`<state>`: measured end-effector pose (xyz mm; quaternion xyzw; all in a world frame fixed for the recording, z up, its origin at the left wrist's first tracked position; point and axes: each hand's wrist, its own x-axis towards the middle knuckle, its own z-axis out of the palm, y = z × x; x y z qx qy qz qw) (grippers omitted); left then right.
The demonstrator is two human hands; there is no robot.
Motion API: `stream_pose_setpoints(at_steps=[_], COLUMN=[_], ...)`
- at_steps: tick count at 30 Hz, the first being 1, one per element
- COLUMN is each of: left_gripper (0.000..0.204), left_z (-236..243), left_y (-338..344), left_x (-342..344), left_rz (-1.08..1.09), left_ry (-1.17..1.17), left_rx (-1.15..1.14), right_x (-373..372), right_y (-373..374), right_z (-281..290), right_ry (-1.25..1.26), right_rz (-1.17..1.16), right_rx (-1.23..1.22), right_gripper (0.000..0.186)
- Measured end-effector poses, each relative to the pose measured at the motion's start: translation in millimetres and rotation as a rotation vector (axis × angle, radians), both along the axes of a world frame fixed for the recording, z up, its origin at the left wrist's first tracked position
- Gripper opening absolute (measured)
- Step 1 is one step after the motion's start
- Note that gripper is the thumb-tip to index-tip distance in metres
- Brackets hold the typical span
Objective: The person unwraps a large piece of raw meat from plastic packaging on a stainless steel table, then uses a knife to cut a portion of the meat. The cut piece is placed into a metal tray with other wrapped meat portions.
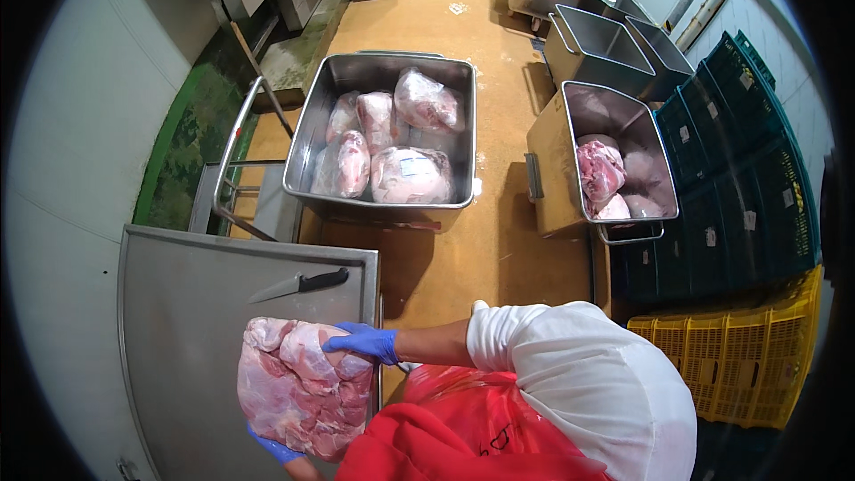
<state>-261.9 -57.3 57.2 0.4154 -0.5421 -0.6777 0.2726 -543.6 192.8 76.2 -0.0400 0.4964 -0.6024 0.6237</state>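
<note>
A large slab of raw pink meat [307, 387] is at the right side of the steel table [196, 321]. My right hand [365, 341], in a blue glove, grips its far right edge with the fingers over the top. At the near left edge my left hand [278, 447], also blue-gloved, holds the slab from below; most of its fingers are hidden under the meat. Beyond the slab lies a knife [303, 285] with a black handle, its blade pointing left. Neither hand touches it.
Past the table stands a steel tub [298, 169] of bagged meat. Another steel tub [557, 160] to the right holds more meat. Dark green crates [721, 178] and yellow crates [739, 365] are stacked along the right. A cart handle [236, 142] rises behind the table.
</note>
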Motion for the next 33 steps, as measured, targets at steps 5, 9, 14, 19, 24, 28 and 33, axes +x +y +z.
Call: stream_pose_setpoints(at_steps=[5,9,14,19,24,28,33], left_gripper=[0.058,0.055,0.043,0.04,0.04,0.054,0.066], left_z=[32,5,-12,104,148,159,103], left_y=[91,112,172,421,637,785,794], left_x=[-50,-109,-300,-488,-597,-628,-622], left_rz=[-0.082,-0.132,-0.459,-0.691,-1.118,-1.537,-1.52], left_ry=[-0.058,0.015,0.157,0.359,0.645,0.366,0.184], left_rx=[-0.104,-0.038,-0.186,-0.073,0.153,0.478,-0.774], right_x=[-29,-79,-142,-199,-244,-255,-150], right_y=[101,208,381,562,765,925,990], right_z=[-8,17,62,130,136,78,-58], right_ry=[0.091,0.298,0.336,0.367,0.429,0.486,0.308], right_rz=[-0.088,-0.303,-0.727,-1.036,-1.336,-1.666,-1.337], right_rx=[0.024,-0.106,-0.147,-0.277,-0.119,0.09,1.013], right_gripper=[0.086,0.073,0.065,0.057,0.055,0.061,0.04])
